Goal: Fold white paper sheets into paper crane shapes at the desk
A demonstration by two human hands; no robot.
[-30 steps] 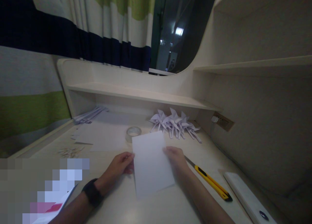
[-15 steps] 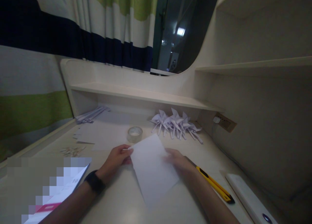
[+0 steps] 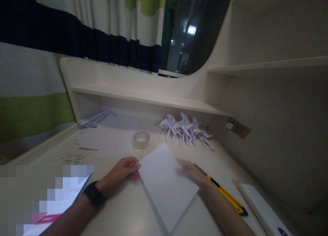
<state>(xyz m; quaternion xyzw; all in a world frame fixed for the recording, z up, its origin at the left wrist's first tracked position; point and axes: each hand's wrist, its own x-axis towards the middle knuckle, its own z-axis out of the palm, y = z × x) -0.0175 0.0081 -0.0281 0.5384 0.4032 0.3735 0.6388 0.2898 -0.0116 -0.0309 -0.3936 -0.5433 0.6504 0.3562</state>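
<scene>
A white sheet of paper (image 3: pixel 166 186) is held over the desk, turned so that one corner points toward me. My left hand (image 3: pixel 126 169), with a dark band on the wrist, pinches its left corner between thumb and fingers. At the paper's right edge is my right hand (image 3: pixel 188 171), its fingertips slightly blurred and gripping that edge, partly behind the sheet. A yellow utility knife (image 3: pixel 227 196) lies beside my right forearm. Just beyond the paper stands a roll of clear tape (image 3: pixel 141 141).
Several white paper pinwheels (image 3: pixel 184 128) lie at the back right. White sheets (image 3: pixel 112 136) and rolled paper sticks (image 3: pixel 96 119) are at the back left, with small scattered pieces (image 3: pixel 74 158) nearer. A long white device (image 3: pixel 261 208) sits at the right; a shelf (image 3: pixel 153 98) overhangs the back.
The paper has turned a little and tilted, and its near corner now reaches closer to me. Both hands stay at its edges, slightly lower in view.
</scene>
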